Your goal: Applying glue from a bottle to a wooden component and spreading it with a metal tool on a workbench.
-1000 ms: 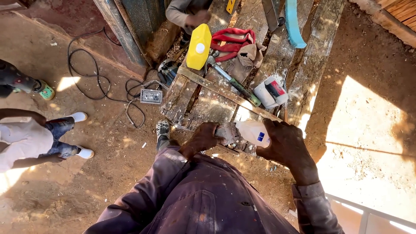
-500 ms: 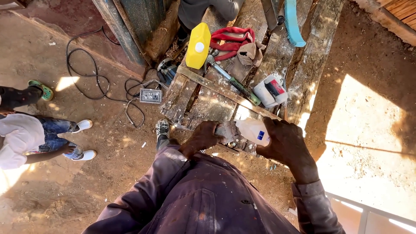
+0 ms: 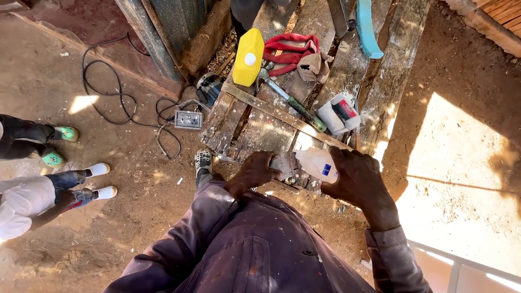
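Head view: white plastic bottle (image 3: 317, 164) held in right hand (image 3: 355, 176), fingers (image 3: 341, 157) wrapped round its base end, neck pointed toward 9 o'clock. Left hand (image 3: 254, 171) closed on small grey block (image 3: 285, 164), bottle's neck just beside it. Both held over near edge of rough plank counter (image 3: 255, 127).

Step judged: liquid applied onto block. Bottle best tipped slowly, squeeze kept light, block held level and firm.

At 12 o'clock of hands: yellow jug (image 3: 248, 57), red cloth (image 3: 290, 49).
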